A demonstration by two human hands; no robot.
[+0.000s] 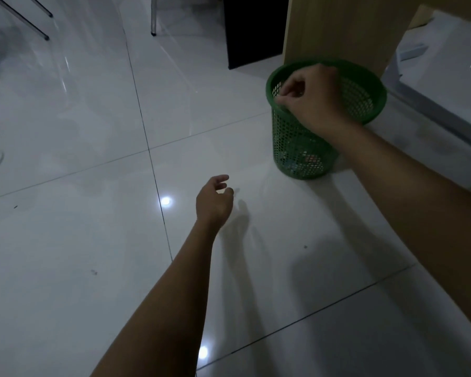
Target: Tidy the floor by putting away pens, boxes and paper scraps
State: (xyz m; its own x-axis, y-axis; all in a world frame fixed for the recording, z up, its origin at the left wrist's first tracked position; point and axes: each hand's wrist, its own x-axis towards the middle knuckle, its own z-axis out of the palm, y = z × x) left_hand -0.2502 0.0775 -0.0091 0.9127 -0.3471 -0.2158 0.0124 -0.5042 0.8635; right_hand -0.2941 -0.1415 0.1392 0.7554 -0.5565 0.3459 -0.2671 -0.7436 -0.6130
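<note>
Bin: a green bin with small holes all over stands upright on the floor, on the right and a bit far. Small bits of stuff show through the holes at its bottom. They are too small to tell what they are.
Right hand: the right hand is over the near left part of the bin's rim. Its fingers are curled down at the rim. The fingertips seem to pinch something tiny and pale, but it is too small to be sure. I cannot tell if they hold the rim.
Left hand: the left hand hangs low over the floor, left of the bin and nearer. Its fingers are loose and a little bent. It holds nothing. Its shadow lies on the tile just to its right.
Floor: the floor is shiny white tile with thin dark lines between the tiles. Two bright spots of light show on it. A few tiny dark specks lie on the near tiles.
Wood panel: a light wood panel stands right behind the bin.
Dark panel: a dark panel stands to the left of the wood one.
Chair legs: thin metal legs stand far off on the left.
White thing: a white thing with a grey edge sits at the far right.
</note>
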